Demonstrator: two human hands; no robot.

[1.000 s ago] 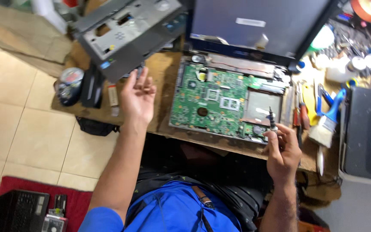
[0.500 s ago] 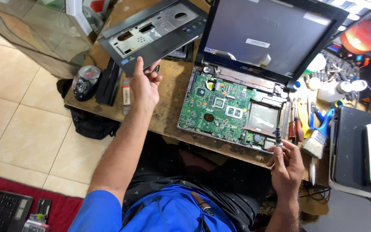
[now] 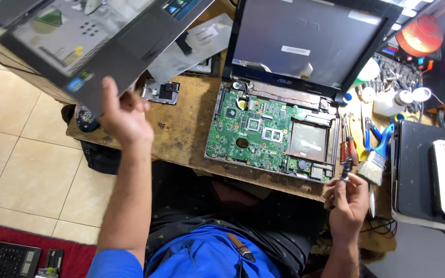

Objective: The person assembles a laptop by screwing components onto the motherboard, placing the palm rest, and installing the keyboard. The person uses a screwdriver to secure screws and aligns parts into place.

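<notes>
Left hand (image 3: 126,119) raised up around 10 o'clock, arm stretched out long, fingers curled in a grip. Right hand (image 3: 350,198) tucked low near 4 o'clock, forearm bent, fingers pinched closed.

Bare desk (image 3: 181,128) lies open between cover (image 3: 78,46) and motherboard (image 3: 253,134).

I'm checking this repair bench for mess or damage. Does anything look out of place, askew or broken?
The laptop lies opened up, its green circuit board bare. Its grey top cover is off, held tilted in the air by the left hand. The right hand holds a small dark tool. No breakage or spill shows.
</notes>
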